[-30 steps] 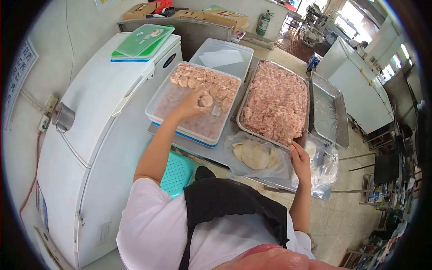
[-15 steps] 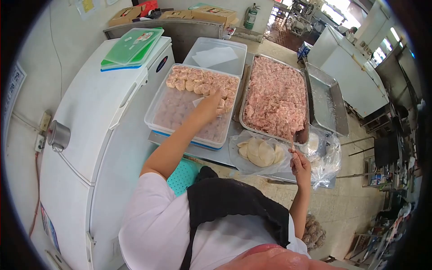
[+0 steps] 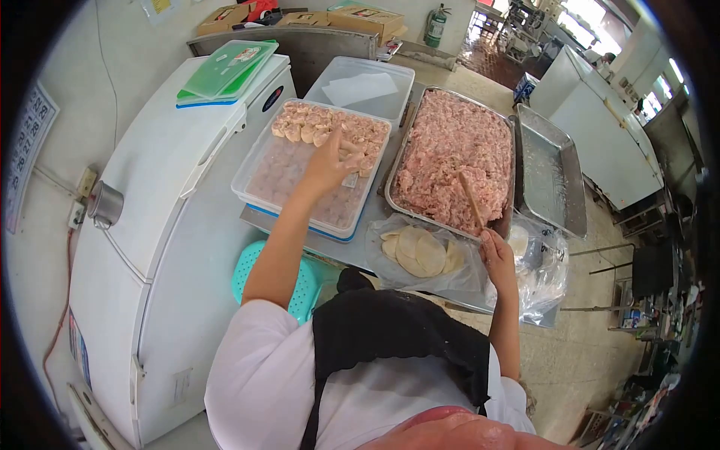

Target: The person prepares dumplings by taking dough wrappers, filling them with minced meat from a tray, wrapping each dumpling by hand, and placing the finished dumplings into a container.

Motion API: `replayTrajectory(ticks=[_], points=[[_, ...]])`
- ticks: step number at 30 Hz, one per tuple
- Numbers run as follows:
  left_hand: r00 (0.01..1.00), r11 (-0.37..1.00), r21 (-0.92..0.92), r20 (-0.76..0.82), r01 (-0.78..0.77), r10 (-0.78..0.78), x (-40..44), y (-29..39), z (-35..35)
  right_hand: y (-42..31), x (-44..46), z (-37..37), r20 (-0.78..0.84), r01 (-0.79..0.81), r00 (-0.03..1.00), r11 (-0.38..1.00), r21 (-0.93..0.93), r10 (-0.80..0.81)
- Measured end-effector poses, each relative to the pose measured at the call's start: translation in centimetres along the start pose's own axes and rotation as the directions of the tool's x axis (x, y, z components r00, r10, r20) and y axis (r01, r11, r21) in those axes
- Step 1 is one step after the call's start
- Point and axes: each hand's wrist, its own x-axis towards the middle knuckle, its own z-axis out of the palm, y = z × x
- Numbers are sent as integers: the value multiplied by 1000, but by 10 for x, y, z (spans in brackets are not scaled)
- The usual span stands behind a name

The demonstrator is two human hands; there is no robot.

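Here's my left hand (image 3: 328, 163) over the filled dumplings (image 3: 298, 125) in the plastic box (image 3: 259, 193), left of the metal tray (image 3: 388, 187). Its fingers are apart, the index raised; whether a fingertip touches a dumpling, I can't tell, as my hand covers some of them. And my right hand (image 3: 497, 253), at the tray's near edge, has its fingers closed around the wooden stick (image 3: 471, 199); its grip hides the handle end, and the tip meets the ground meat (image 3: 459, 139) filling the tray. Round wrappers (image 3: 420, 252) lie overlapping on plastic, just on the near side of the tray. Off its near right corner, a crinkled clear bag (image 3: 544, 277) has pale contents, hard to make out through the glare.
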Motion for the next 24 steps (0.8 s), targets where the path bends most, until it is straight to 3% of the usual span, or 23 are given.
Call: replayTrajectory(ticks=[1,3,5,6,8,10,12,14,15,20,24], points=[[993,969,-236,110,67,-42,-11,22,7,-7,4,1,16,59,998,995,-84,-58],[940,732,-630,338,260,-43,-32,58,42,-29,8,14,59,172,985,953,-248,-162],[835,442,-777,540,447,104,-42,58,98,-17,30,25,106,367,929,845,-388,-355],[822,433,-764,563,478,85,-49,60,116,-11,41,24,138,455,886,769,-450,-443],[797,413,-739,602,532,48,-62,63,143,-15,62,3,152,398,897,609,-687,-415],[846,746,-566,533,351,7,-79,56,156,-11,78,-16,185,364,900,447,-817,-395],[893,952,-287,449,105,37,-96,35,169,6,90,-24,233,364,897,329,-871,-375],[915,985,42,378,-169,141,-112,9,189,28,91,-20,316,418,888,301,-857,-333],[921,975,68,348,-210,174,-118,12,195,32,88,-18,355,443,882,288,-849,-310],[920,874,329,286,-356,267,-131,30,217,44,83,-33,469,564,826,479,-673,-313],[964,958,237,247,-159,99,-127,15,222,56,96,-40,473,495,843,712,-499,-256]])
